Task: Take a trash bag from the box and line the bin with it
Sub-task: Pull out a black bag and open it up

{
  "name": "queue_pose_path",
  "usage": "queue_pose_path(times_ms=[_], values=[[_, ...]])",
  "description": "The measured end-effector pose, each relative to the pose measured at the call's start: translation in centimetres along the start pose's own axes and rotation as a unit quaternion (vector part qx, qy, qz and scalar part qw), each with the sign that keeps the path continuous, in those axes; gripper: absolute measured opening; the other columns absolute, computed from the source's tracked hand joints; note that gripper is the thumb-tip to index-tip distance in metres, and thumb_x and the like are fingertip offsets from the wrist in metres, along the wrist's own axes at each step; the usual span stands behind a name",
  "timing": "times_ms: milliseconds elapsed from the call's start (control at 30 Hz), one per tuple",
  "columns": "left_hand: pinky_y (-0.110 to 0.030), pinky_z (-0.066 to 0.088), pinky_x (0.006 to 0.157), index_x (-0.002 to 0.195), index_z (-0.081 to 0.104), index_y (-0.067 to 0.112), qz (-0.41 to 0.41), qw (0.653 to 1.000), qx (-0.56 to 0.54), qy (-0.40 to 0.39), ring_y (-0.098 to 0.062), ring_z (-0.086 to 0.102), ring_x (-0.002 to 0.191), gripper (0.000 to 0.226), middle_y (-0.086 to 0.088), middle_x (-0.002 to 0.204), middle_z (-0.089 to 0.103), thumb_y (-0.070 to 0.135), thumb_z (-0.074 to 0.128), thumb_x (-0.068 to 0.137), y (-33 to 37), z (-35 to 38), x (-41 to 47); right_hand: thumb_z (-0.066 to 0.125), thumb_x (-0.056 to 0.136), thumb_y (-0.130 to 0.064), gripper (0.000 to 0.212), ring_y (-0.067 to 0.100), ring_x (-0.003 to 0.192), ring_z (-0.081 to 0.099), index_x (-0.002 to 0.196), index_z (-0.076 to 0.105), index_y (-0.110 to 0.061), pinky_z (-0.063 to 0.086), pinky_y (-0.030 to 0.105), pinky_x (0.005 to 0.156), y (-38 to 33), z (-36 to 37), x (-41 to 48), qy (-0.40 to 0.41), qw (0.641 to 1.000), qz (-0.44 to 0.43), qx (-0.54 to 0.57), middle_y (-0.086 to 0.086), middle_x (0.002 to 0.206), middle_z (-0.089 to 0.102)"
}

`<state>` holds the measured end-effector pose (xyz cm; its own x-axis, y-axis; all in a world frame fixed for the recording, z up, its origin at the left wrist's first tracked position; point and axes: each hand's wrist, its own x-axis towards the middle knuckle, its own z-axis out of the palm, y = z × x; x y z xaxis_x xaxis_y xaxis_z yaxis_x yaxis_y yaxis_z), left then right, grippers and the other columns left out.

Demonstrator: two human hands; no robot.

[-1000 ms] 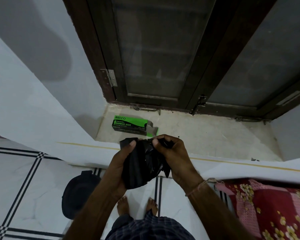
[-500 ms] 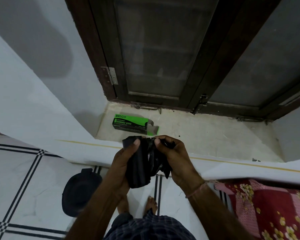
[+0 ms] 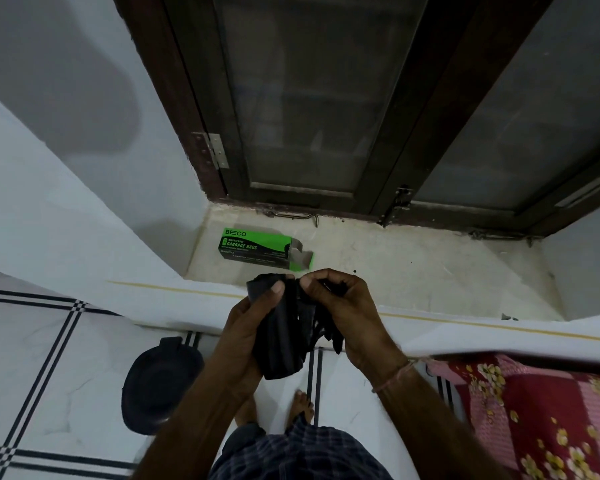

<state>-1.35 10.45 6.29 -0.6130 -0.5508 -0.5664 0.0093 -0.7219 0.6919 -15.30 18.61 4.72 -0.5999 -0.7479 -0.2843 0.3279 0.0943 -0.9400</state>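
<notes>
A folded black trash bag (image 3: 284,337) hangs between both hands at the centre of the view. My left hand (image 3: 245,330) grips its left side, thumb pressed on the top edge. My right hand (image 3: 347,313) pinches the top right part of the bag with curled fingers. A green and black garbage bag box (image 3: 257,249) lies on the window sill just beyond the hands, its right end flap open. A dark round bin (image 3: 160,382) stands on the tiled floor at lower left, beside my left forearm.
A dark wooden window frame (image 3: 406,161) with closed panes fills the top. The pale stone sill (image 3: 413,275) runs across behind the hands. A red and pink floral cloth (image 3: 534,410) lies at lower right. My bare feet (image 3: 302,407) stand on white tiles with dark lines.
The hands have stayed in about the same spot; the fingers have shifted slightly on the bag's top edge, and the bag looks a bit more bunched.
</notes>
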Motion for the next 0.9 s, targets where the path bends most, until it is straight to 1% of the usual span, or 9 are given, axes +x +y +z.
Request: queue_pose_path(times_ms=[100, 200, 333, 433, 533, 633, 700, 800, 900], values=[[-0.052, 0.056, 0.100, 0.130, 0.066, 0.003, -0.009, 1.000, -0.008, 0.003, -0.045, 0.066, 0.119, 0.056, -0.026, 0.126, 0.070, 0.037, 0.070, 0.085, -0.1, 0.1, 0.3, 0.069, 0.097, -0.020, 0.016, 0.029, 0.070, 0.060, 0.094, 0.076, -0.006, 0.049, 0.042, 0.066, 0.2, 0.2, 0.0, -0.006, 1.000, 0.004, -0.023, 0.011, 0.079, 0.071], [-0.056, 0.052, 0.105, 0.129, 0.067, 0.005, -0.022, 1.000, -0.019, -0.003, -0.045, 0.067, 0.118, 0.056, -0.026, 0.127, 0.070, 0.039, 0.071, 0.085, -0.1, 0.4, 0.3, 0.062, 0.102, -0.015, 0.017, 0.008, 0.057, 0.057, 0.094, 0.069, -0.002, 0.046, 0.021, 0.052, 0.2, 0.7, -0.2, 0.003, 0.998, -0.016, -0.060, 0.000, 0.070, 0.064], [-0.043, 0.063, 0.080, 0.126, 0.067, 0.004, -0.027, 0.999, -0.037, -0.001, -0.035, 0.073, 0.096, 0.053, -0.024, 0.114, 0.073, 0.038, 0.075, 0.086, -0.4, 1.0, 0.2, 0.058, 0.103, -0.010, 0.015, 0.014, 0.073, 0.055, 0.094, 0.064, 0.001, 0.046, 0.027, 0.066, 0.6, 1.3, -0.2, 0.017, 0.997, -0.048, -0.062, 0.004, 0.078, 0.061], [-0.041, 0.064, 0.074, 0.118, 0.069, 0.006, -0.034, 0.998, -0.059, -0.006, -0.030, 0.076, 0.088, 0.045, -0.019, 0.107, 0.076, 0.038, 0.066, 0.086, -0.7, 1.4, 0.2, 0.056, 0.103, -0.005, 0.016, 0.012, 0.075, 0.054, 0.090, 0.064, -0.002, 0.048, 0.023, 0.071, 0.7, 1.8, -0.5, 0.034, 0.998, -0.043, -0.030, 0.003, 0.078, 0.061], [-0.047, 0.064, 0.081, 0.113, 0.067, 0.007, -0.047, 0.995, -0.087, -0.002, -0.030, 0.076, 0.092, 0.041, -0.018, 0.106, 0.074, 0.040, 0.065, 0.088, -0.7, 1.3, 0.3, 0.053, 0.104, -0.003, 0.024, 0.014, 0.073, 0.055, 0.085, 0.063, -0.011, 0.049, 0.025, 0.072, 0.8, 2.0, -0.8, 0.043, 0.999, -0.029, 0.017, 0.001, 0.076, 0.060], [-0.062, 0.052, 0.101, 0.117, 0.067, 0.007, -0.028, 0.996, -0.083, 0.011, -0.040, 0.068, 0.109, 0.044, -0.025, 0.117, 0.068, 0.042, 0.071, 0.090, -0.9, 0.8, 0.9, 0.051, 0.106, -0.008, 0.025, 0.021, 0.080, 0.054, 0.084, 0.062, -0.014, 0.051, 0.028, 0.074, 1.0, 1.8, -0.9, 0.042, 0.998, -0.001, 0.050, 0.008, 0.082, 0.059], [-0.055, 0.057, 0.098, 0.116, 0.068, 0.005, 0.007, 0.998, -0.061, 0.018, -0.039, 0.068, 0.108, 0.043, -0.024, 0.113, 0.070, 0.040, 0.070, 0.091, -0.9, 0.8, 1.0, 0.051, 0.106, -0.010, 0.026, 0.022, 0.082, 0.053, 0.084, 0.062, -0.014, 0.051, 0.030, 0.075, 1.2, 1.5, -0.8, 0.035, 0.998, 0.003, 0.058, 0.009, 0.082, 0.059], [-0.037, 0.063, 0.082, 0.106, 0.069, 0.007, 0.057, 0.997, -0.041, 0.020, -0.029, 0.072, 0.092, 0.031, -0.014, 0.096, 0.073, 0.033, 0.065, 0.088, -0.8, 1.3, 1.1, 0.051, 0.106, -0.010, 0.027, 0.022, 0.082, 0.055, 0.083, 0.063, -0.015, 0.051, 0.030, 0.077, 1.1, 1.5, -0.7, 0.035, 0.998, 0.002, 0.060, 0.008, 0.082, 0.060], [-0.032, 0.062, 0.079, 0.105, 0.067, 0.009, 0.062, 0.995, -0.070, 0.011, -0.022, 0.069, 0.085, 0.027, -0.009, 0.090, 0.071, 0.032, 0.064, 0.091, -0.8, 0.9, 1.5, 0.047, 0.106, -0.007, 0.028, 0.017, 0.069, 0.055, 0.082, 0.058, -0.013, 0.053, 0.026, 0.067, 0.6, 1.3, -0.5, 0.044, 0.990, 0.033, 0.134, 0.001, 0.074, 0.061]])
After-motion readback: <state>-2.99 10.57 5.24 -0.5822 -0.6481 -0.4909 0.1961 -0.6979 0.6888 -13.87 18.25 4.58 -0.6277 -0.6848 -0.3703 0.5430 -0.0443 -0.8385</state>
